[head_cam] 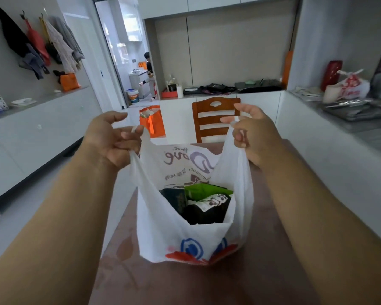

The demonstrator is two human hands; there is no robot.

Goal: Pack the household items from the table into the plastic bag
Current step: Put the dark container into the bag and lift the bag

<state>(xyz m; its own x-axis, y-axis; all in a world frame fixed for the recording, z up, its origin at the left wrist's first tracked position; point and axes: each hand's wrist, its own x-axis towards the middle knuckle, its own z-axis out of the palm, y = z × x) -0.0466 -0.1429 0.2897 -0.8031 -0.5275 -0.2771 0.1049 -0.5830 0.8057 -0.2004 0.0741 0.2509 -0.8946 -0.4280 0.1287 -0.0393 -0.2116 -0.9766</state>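
Observation:
A white plastic bag (163, 234) with blue and red print stands on the brown table (262, 271), its mouth held wide. My left hand (110, 139) grips the bag's left handle and my right hand (253, 133) grips the right handle, both lifted above the table. Inside the bag lie a green packet (204, 190), a dark booklet-like item (177, 200) and a black and white packet with a panda print (209, 205). What sits below them is hidden.
A wooden chair (215, 118) stands at the table's far end. An orange bag (153, 121) sits on the floor beyond. White counters run along both sides, the right one carrying a tray (359, 111) and a tied plastic bag (353, 85). A person stands in the far doorway (149, 73).

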